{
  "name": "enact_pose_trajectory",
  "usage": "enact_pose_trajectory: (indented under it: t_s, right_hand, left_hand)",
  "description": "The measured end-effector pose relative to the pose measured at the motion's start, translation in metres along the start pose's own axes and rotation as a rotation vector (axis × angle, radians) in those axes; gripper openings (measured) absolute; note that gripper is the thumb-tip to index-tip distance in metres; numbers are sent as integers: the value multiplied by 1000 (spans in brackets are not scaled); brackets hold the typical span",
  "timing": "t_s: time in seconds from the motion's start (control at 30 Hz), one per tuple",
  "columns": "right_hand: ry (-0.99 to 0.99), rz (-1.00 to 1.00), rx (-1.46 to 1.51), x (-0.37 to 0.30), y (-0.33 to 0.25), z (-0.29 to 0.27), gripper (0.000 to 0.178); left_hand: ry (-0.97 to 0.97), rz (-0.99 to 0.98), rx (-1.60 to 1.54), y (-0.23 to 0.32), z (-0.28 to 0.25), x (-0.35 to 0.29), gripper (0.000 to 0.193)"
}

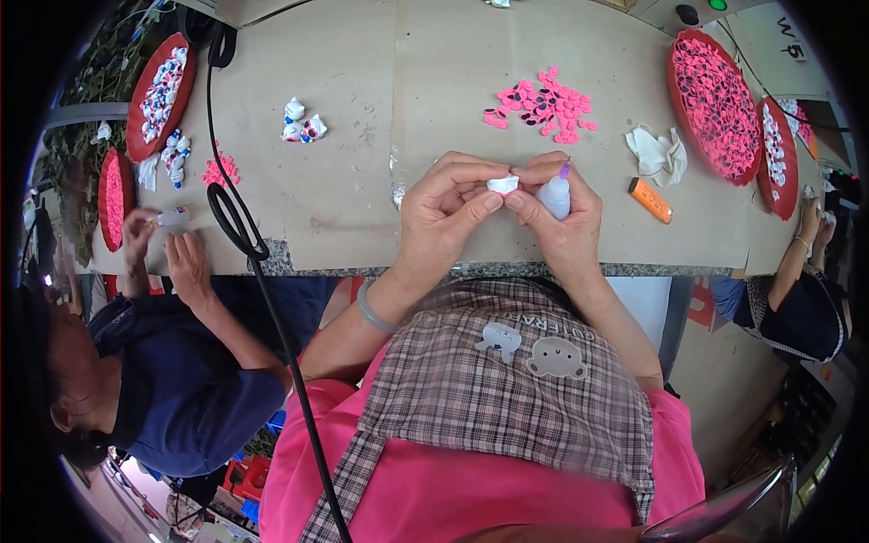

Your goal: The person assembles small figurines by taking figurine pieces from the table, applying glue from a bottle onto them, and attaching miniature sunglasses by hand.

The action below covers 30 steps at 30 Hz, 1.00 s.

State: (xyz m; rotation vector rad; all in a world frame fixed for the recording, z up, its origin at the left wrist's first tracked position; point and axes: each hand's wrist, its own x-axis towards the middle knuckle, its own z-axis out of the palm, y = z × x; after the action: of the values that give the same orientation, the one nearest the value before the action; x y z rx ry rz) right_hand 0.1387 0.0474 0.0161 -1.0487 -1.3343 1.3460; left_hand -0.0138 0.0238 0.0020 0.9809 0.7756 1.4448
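The head view shows a small white piece (503, 185) at the centre of the frame, pinched between the fingertips of both hands just above the near edge of the table (362, 226). The left hand (448, 210) is closed on the piece from the left, thumb and forefinger gripping it. The right hand (561, 213) touches the piece with its fingertips and is also curled around a small white squeeze bottle (554, 195) with a purple tip, held upright in the palm. A pale bangle (373, 312) sits on the left wrist.

Above the hands, in the upper middle of the frame, lies a scatter of pink pieces (543, 104), some with dark parts. To the right of the hands are a crumpled white cloth (656, 151) and an orange lighter (650, 200). At the upper right stand two red trays (715, 104), one full of pink pieces.

Left of centre lies a little heap of white pieces (303, 124). A black cable (237, 217) loops over the table edge and runs down the frame. At the upper left is another red tray (161, 95) of white pieces, and below it a co-worker's hands (163, 249) hold a similar bottle. At the right edge, another person's arm (801, 249) reaches toward the table.
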Motion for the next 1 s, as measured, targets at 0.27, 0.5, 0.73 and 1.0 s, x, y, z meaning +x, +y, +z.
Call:
enact_pose_trajectory:
  t_s: [0.27,0.5,0.73,1.0]
  right_hand:
    - [-24,154,216,7,-1,5,15]
    - [-140,316,263,16,-18,0,23]
    - [-162,319,185,16,-3,-15,20]
    - [-198,370,241,17,-1,-22,18]
  left_hand:
    - [20,-70,-68,2,-9,-1,22]
    - [234,127,698,54,-63,11,19]
    - [421,293,1386,103,-122,16,23]
    - [356,479,1683,89,-86,49,32]
